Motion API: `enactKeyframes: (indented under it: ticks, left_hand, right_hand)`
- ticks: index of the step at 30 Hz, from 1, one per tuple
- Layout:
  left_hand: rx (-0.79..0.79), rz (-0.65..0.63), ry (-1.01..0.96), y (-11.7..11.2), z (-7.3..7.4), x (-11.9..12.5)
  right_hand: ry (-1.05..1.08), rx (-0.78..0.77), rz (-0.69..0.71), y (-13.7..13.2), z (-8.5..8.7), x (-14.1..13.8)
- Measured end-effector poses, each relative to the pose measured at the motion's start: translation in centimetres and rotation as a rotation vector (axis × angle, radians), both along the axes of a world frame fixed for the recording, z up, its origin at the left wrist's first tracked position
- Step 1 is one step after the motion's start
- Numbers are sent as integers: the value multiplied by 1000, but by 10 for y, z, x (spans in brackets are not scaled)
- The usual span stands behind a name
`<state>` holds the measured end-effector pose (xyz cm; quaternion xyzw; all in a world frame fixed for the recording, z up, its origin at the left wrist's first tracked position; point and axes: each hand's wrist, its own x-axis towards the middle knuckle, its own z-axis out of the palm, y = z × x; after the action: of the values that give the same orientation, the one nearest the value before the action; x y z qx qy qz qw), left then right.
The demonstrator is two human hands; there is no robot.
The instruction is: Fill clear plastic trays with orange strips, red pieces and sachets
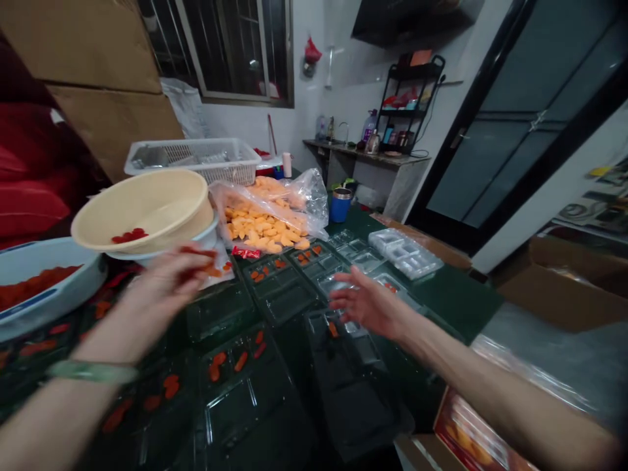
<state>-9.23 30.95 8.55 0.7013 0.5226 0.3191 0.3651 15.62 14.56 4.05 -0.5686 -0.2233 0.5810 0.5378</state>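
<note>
Left hand (164, 291) is raised over the left side of the bench (456, 304), fingers curled, tips pinching a few red strips (195, 252). Blur softens the detail, but the strips appear held. A green bangle (93, 371) sits on the left wrist. Right hand (367, 304) is open, fingers spread, gripping nothing, just over the black trays (275, 294) and nearest the clear-lidded ones at mid-bench.

The trays lie in close rows across the bench, divided into compartments. Several hold a few red or orange strips; others look bare or are too dark to read.

Left of the trays, a beige bowl (142, 209) sits tilted on a white bowl (196, 239), with a small clump of red strips inside. Further left, a white tub (44, 281) with blue trim holds a red heap.

Far side of the bench: a plastic bag (260, 222) of orange pieces lies open, with a blue cup (340, 206) to its right. A white basket (191, 160) stands behind the beige bowl. Right of the trays sits a stack of clear trays (405, 252).
</note>
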Motion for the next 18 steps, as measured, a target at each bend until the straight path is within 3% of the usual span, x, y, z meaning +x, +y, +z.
enactKeyframes:
  ticks: [3, 6, 8, 9, 11, 14, 18]
  left_hand:
    - [-148, -336, -158, -40, -26, 58]
    - [64, -603, -175, -67, -35, 107]
    - [194, -622, -191, -74, -31, 125]
    - [170, -591, -224, -76, -28, 131]
    - [-58, -495, -343, -74, -22, 139]
    - [-518, -375, -636, -66, -16, 145]
    - [-861, -358, -867, -56, -14, 132]
  right_hand:
    - [484, 14, 82, 13, 16, -43]
    - [647, 66, -14, 25, 17, -50]
    - [700, 97, -93, 28, 12, -43]
    - [713, 109, -112, 28, 10, -37]
    - [704, 105, -102, 27, 4, -25]
    - [474, 47, -8, 33, -6, 2]
    - [-314, 33, -90, 69, -27, 60]
